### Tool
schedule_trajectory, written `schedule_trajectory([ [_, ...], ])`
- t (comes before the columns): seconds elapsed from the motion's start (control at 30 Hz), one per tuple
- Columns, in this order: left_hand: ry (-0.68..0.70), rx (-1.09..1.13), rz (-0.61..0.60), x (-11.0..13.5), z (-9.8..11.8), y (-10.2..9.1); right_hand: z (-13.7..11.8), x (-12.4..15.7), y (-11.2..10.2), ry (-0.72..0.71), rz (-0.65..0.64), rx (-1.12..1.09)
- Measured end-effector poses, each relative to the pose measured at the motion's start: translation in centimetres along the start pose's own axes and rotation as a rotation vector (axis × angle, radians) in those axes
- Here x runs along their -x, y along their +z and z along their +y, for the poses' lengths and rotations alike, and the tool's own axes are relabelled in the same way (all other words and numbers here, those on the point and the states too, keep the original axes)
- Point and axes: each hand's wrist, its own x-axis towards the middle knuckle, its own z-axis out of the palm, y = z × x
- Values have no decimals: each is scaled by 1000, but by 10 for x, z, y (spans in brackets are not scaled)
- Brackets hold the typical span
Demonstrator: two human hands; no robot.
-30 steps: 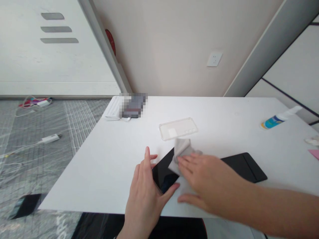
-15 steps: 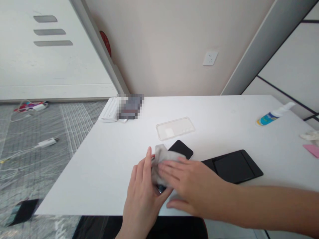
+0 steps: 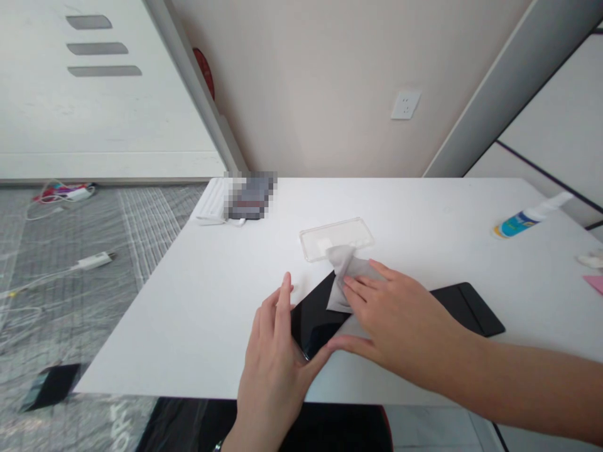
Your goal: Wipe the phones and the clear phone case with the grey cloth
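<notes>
A black smartphone lies slantwise, its near end between the thumb and fingers of my left hand, which grips its edges. My right hand presses a light grey cloth onto the phone's far end. The cloth is bunched under my fingertips and hides that end. Beyond the hands rests a clear phone case, near the cloth's upper corner. A flat black tablet-like item is partly covered by my right hand and forearm.
On the white table, a spray bottle lies at the right, with a pink item at the edge. A white folded mask-like item and a blurred dark object sit at the back left. A white cable trails over the floor.
My right hand has slid the cloth away from me and to the right along the phone, uncovering its near part. My left hand keeps its hold; the camera view has shifted slightly.
</notes>
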Motion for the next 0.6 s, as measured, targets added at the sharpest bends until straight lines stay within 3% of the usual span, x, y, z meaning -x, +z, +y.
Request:
schedule_trajectory([
  [0.17,-12,14,-16,-1,1,0,-9,1,3,-335,4,-219],
  [0.23,-6,2,7,0,1,1,-4,-4,5,-297,14,-251],
  [0.37,-44,-11,11,0,1,1,9,-6,0,-12,-20,-34],
  [0.43,-49,-9,-5,-1,1,1,5,-3,-1,-80,-24,-54],
  [0.53,-31,-17,-7,0,0,0,-4,-2,2,-321,0,-246],
  [0.6,-13,-22,6,1,0,0,-1,-5,3,-325,1,-280],
])
